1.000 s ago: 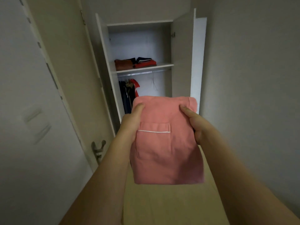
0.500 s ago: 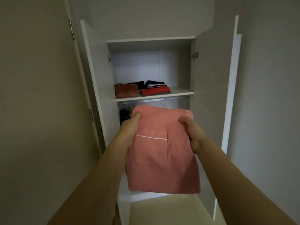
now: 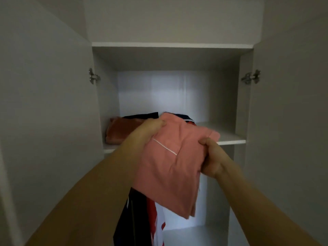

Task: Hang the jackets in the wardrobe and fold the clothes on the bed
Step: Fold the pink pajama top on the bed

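Note:
A folded pink garment (image 3: 170, 166) with a white-piped pocket hangs between both my hands, its far edge raised over the front of the wardrobe shelf (image 3: 230, 139). My left hand (image 3: 150, 128) grips its upper left corner. My right hand (image 3: 211, 157) grips its right edge, fingers curled into the cloth. On the shelf lie a folded rust-brown garment (image 3: 122, 130) at the left and dark folded clothes (image 3: 142, 115) behind, partly hidden by the pink one. Below the shelf hangs a dark blue and red jacket (image 3: 140, 219).
The white wardrobe stands open, its left door (image 3: 49, 121) and right door (image 3: 287, 121) swung out on either side of me. The shelf's right part is bare. The wardrobe floor (image 3: 195, 235) shows pale at the bottom.
I have come close up to the wardrobe. Both hands have lifted the pink garment up and forward to the shelf, tilting it so its top edge reaches over the shelf front.

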Demonstrator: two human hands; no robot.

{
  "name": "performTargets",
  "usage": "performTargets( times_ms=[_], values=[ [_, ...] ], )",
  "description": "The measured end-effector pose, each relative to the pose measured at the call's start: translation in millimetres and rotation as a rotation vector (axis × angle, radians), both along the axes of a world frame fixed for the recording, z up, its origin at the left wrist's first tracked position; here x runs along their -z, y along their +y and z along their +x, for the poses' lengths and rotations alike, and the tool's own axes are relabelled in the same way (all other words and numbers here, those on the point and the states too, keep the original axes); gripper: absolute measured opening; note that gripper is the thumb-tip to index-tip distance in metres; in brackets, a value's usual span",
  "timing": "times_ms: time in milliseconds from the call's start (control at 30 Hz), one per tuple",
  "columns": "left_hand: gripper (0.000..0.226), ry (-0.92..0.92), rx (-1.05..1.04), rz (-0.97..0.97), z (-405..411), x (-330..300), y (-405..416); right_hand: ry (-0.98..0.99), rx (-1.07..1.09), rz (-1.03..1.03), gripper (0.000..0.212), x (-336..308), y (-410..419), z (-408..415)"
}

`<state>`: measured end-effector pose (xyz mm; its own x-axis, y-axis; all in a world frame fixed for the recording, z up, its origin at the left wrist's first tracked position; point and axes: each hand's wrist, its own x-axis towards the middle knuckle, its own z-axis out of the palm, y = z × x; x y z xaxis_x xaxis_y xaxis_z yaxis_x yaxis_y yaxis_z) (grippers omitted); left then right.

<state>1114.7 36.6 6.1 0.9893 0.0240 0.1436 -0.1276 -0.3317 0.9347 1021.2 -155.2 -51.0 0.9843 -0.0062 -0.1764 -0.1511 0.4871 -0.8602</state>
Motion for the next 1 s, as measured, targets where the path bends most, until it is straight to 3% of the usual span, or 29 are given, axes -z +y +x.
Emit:
performTargets(
  times_ms=[233, 367, 467, 533, 600, 633, 700, 767, 800, 900, 1000],
  values=[
    [0.035, -0.214, 0.042, 0.376, 201.5, -101.9, -29.0, -0.139, -0.136, 0.103, 0.031, -49.3, -18.2, 187.4],
    [0.031, -0.318, 0.144, 0.593, 305.1, -118.7, -65.6, -0.151, -0.117, 0.205, 0.03, -49.3, -29.5, 270.1],
    [0.029, -0.317, 0.249, 0.779, 379.5, -63.7, -99.7, -0.037, -0.01, -0.048, 0.033, -21.9, -37.5, 315.0],
    [0.035, -0.283, 0.213, 0.947, 407.3, 0.3, -121.2, 0.024, 0.244, -0.348, 0.056, -9.1, -51.5, 337.3],
    [0.051, -0.305, 0.163, 1.038, 420.2, 54.5, -135.0, -0.098, 0.637, -0.686, 0.079, -7.0, -70.3, 354.4],
    [0.059, -0.328, 0.162, 1.012, 424.1, 70.5, -136.0, -0.208, 0.743, -0.843, 0.079, -5.5, -74.8, 363.5],
    [0.059, -0.398, 0.141, 0.933, 431.7, 78.9, -131.9, -0.349, 0.657, -1.077, 0.061, 2.0, -71.3, 382.8],
    [0.052, -0.435, 0.14, 0.889, 435.3, 78.2, -128.2, -0.329, 0.509, -1.14, 0.036, 26.7, -64.6, 398.6],
    [0.051, -0.448, 0.132, 0.866, 436.2, 77.9, -127.5, -0.323, 0.541, -1.117, 0.03, 38.6, -63.3, 401.2],
    [0.051, -0.468, 0.103, 0.836, 440.3, 80.5, -133.6, -0.341, 0.694, -1.025, 0.032, 55.6, -69.3, 404.8],
    [0.053, -0.46, 0.08, 0.838, 445.7, 81.3, -136.1, -0.347, 0.729, -1.066, 0.034, 55.9, -69.8, 410.7]
  ],
)
